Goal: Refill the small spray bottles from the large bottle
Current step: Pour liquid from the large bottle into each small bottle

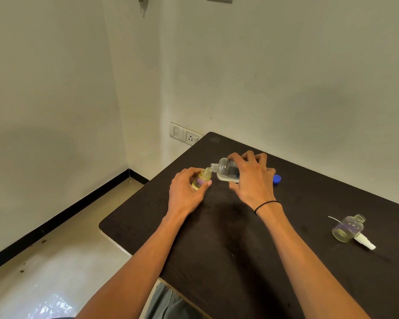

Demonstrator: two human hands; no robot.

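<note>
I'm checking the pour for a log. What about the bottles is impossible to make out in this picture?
Head view only:
- Small bottle: fill level, hidden by the left hand.
- Large bottle: label text too small; rear covered by the right hand.
- Liquid stream at the necks: too fine to see.
- Blue cap: partly behind the right hand.

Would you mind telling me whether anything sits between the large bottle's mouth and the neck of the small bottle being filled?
Nothing visible does. The right hand tips the large bottle so its open mouth meets the uncapped neck of the small bottle, which the left hand holds. The blue cap lies behind the right hand.
</note>
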